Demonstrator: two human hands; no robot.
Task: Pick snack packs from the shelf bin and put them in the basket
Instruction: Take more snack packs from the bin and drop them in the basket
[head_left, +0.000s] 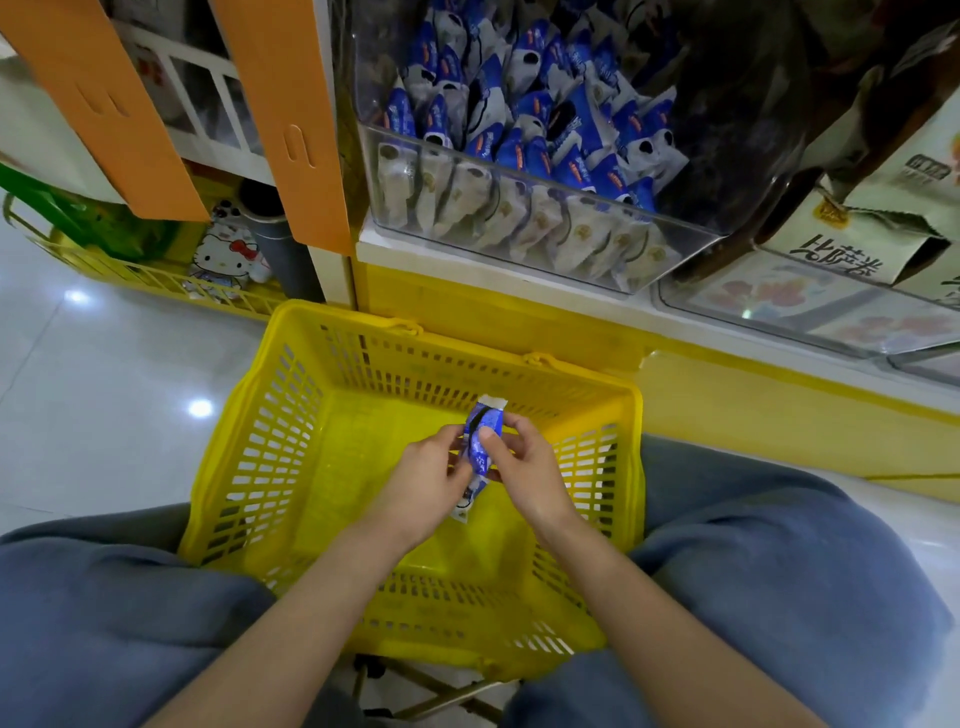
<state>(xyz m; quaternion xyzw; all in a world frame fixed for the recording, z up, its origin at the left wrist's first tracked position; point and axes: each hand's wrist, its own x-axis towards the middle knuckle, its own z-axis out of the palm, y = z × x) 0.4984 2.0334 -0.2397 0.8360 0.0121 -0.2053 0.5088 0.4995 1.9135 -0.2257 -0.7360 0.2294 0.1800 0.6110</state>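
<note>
Snack pack (478, 458) in grip of left hand (421, 483) and right hand (530, 470), white end and long axis toward shelf bin (698, 240)

- The bare left forearm (311, 597) and right forearm (623, 587) rise from the bottom edge and converge at the frame's centre.
- The left grip (426, 483) pinches a snack pack (480, 457) from the left, fingers curled.
- The right grip (527, 467) pinches the same pack from the right, thumb pressed on its face.
</note>
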